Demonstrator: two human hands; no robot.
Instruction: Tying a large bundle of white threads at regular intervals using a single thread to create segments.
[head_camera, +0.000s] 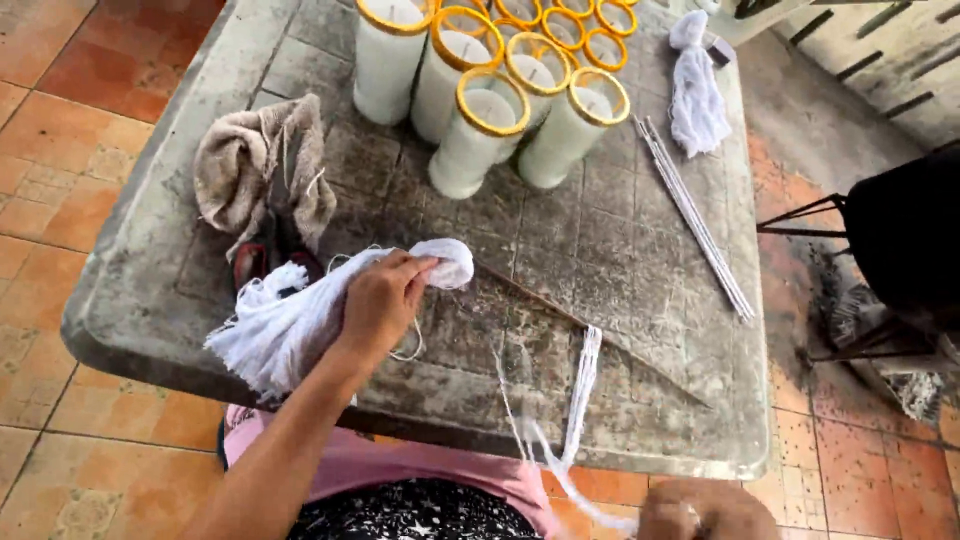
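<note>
My left hand (385, 300) grips a thick bundle of white string (285, 325) over the near left part of a grey stone table (610, 250). The bundle's frayed ends hang off the table edge, and its looped end sticks out past my fingers. My right hand (705, 512) is at the bottom edge, below the table, closed on a few thin white strands (582, 385). These strands run up from that hand onto the tabletop. Several tall white candles with yellow rims (485, 125) stand at the far middle of the table.
A crumpled beige rag (260, 170) lies at the left, with dark red handles (250, 265) showing under it. Thin metal rods (700, 225) and another white string bundle (695, 95) lie at the right. A long thin stick (600, 335) crosses the near side. A black object on a metal stand (900, 240) is to the right.
</note>
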